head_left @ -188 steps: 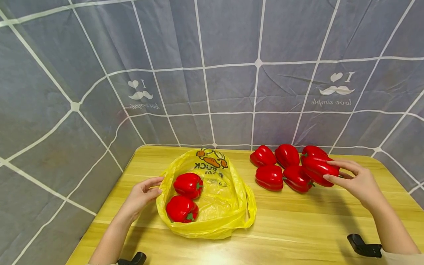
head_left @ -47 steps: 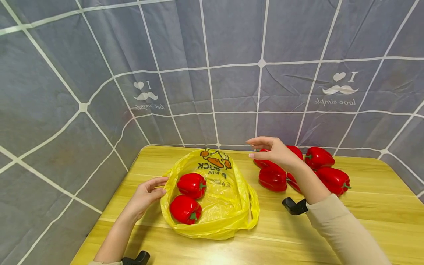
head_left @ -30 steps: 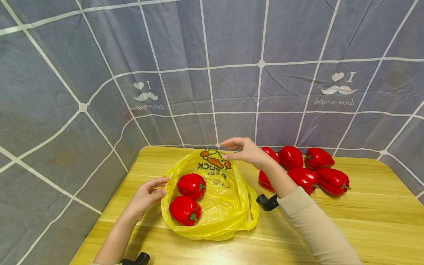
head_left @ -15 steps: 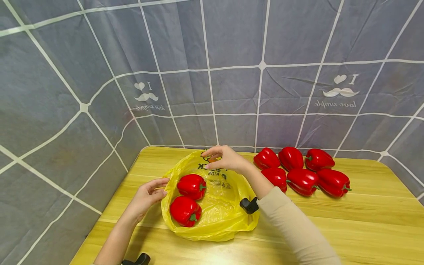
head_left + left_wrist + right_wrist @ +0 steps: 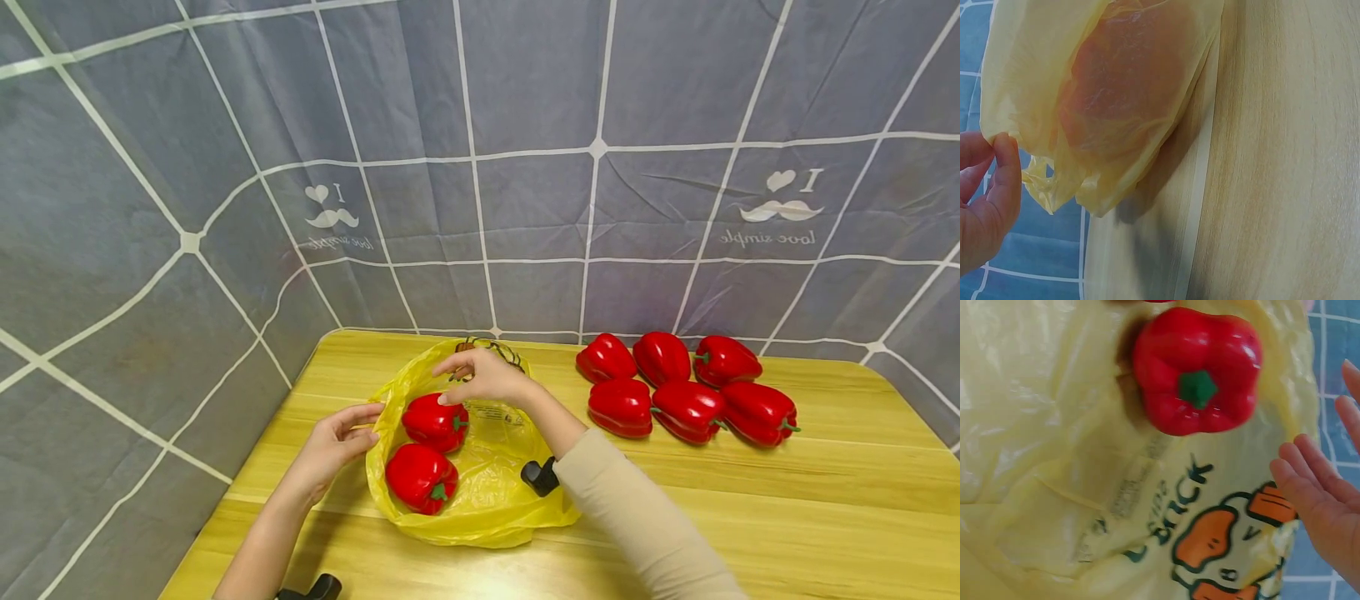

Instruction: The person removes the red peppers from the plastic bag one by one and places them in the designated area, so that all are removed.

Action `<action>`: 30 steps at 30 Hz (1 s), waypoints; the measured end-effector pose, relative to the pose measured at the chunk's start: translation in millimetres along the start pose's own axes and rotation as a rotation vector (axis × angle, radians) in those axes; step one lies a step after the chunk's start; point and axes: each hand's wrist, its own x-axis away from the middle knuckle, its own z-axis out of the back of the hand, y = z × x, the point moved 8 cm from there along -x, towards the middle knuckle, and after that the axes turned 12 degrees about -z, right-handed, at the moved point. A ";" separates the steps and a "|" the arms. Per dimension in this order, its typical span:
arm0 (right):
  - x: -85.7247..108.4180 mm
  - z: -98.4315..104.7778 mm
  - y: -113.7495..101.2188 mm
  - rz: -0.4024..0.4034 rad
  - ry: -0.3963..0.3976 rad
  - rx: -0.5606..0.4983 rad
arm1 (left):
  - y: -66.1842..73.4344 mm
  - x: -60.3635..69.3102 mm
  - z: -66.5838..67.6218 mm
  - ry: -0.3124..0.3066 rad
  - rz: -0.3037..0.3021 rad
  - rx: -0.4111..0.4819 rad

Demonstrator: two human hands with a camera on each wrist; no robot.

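A yellow plastic bag (image 5: 487, 492) lies with its mouth spread wide, a duck print on its inner wall. Two red bell peppers sit inside: the rear bell pepper (image 5: 429, 423) and the front bell pepper (image 5: 420, 479). My left hand (image 5: 330, 450) pinches the bag's left rim between thumb and fingers; in the left wrist view the hand (image 5: 991, 194) holds the thin film. Above the rear bell pepper hovers my right hand (image 5: 487, 377), fingers spread and holding nothing. In the right wrist view that hand (image 5: 1322, 506) is apart from the bell pepper (image 5: 1197, 369).
On the right of the wooden table (image 5: 750, 517) several red bell peppers (image 5: 688, 412) lie in two rows. A grey curtain with white lines (image 5: 532, 208) hangs behind and to the left. A black wrist mount (image 5: 540, 477) on the right arm overlaps the bag's right side.
My right hand has set a bell pepper down with the right-hand group, then moved left, empty, over the bag. The left hand has stayed on the bag's rim.
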 end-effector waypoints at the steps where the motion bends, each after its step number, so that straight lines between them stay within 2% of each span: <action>1: -1.2 -2.3 1.6 0.001 -0.003 0.010 | -0.1 0.0 0.1 0.001 0.000 0.002; 6: -6.7 -11.8 9.1 0.011 0.012 0.079 | -0.8 0.4 0.5 0.000 0.000 0.008; 11: -10.2 -20.0 15.6 0.002 0.002 0.100 | -1.4 1.2 0.7 -0.004 -0.001 0.012; 15: -12.3 -25.1 15.5 0.029 -0.009 0.115 | -1.8 1.5 0.8 -0.004 0.001 0.015; 20: -13.8 -29.4 14.3 0.054 0.006 0.185 | -2.4 1.4 0.9 -0.003 0.003 0.014; 30: -16.0 -32.6 22.5 0.000 0.006 0.204 | -3.9 2.0 2.0 0.010 0.017 0.005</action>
